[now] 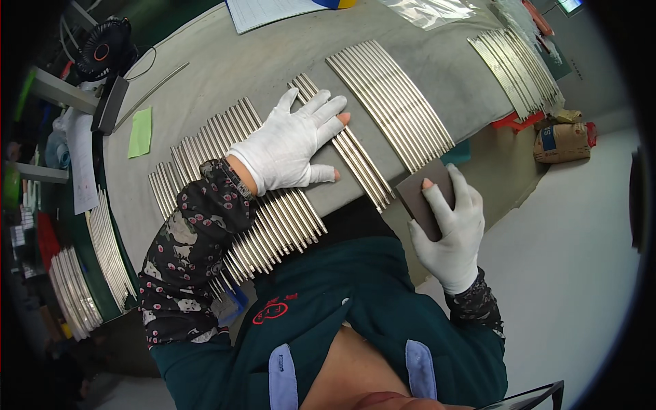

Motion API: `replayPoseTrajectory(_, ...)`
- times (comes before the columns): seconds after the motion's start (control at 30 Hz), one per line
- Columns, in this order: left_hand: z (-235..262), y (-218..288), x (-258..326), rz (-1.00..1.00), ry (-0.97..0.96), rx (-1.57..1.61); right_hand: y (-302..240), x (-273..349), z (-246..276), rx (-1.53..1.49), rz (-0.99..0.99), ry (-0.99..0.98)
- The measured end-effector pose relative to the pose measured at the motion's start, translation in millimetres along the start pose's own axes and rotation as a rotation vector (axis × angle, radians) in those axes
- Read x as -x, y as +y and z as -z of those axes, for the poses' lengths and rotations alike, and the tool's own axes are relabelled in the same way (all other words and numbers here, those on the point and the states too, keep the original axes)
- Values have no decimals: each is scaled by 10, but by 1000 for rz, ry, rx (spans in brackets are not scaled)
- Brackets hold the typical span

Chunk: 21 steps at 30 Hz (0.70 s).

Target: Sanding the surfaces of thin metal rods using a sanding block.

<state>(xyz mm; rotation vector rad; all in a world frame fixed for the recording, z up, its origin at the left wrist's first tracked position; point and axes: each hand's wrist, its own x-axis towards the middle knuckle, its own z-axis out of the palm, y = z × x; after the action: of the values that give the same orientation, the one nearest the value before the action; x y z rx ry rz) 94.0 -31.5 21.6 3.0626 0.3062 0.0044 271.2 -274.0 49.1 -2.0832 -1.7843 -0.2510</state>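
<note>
White gloves with some bare fingertips cover both hands. My left hand (290, 143) lies flat, fingers spread, across a narrow row of shiny metal rods (362, 167). Beneath its wrist and forearm runs a wider group of rods (290, 219), partly hidden by the patterned sleeve. At the table's near edge, my right hand (449, 232) grips a flat dark grey block (418, 198), its fingers over the top face. The block is close to the lower ends of another neat row of rods (393, 106). I cannot tell whether the two touch.
The grey table (225, 75) also carries a green paper slip (140, 132), a single thin rod (152, 94), papers (266, 12) and clear plastic (434, 10). More rods (516, 72) lie far right. A black fan (104, 49) stands far left; a brown sack (564, 143) sits beyond the right edge.
</note>
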Motion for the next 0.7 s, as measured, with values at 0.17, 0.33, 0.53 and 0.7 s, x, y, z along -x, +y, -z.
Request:
replayPoseTrajectory(0.17,-22,12,-26,3,-2,19,-138,-316,-252,42,34,-32)
replayPoseTrajectory(0.33,15,19,62,14,20,13,-119,-311,-183,36,75,-85)
replayPoseTrajectory(0.53,18,51,31,5,5,33,-208,-515,-283,104,97,-45)
replayPoseTrajectory(0.7,2,27,18,14,-4,49,-77,-319,-186,80,118,-102)
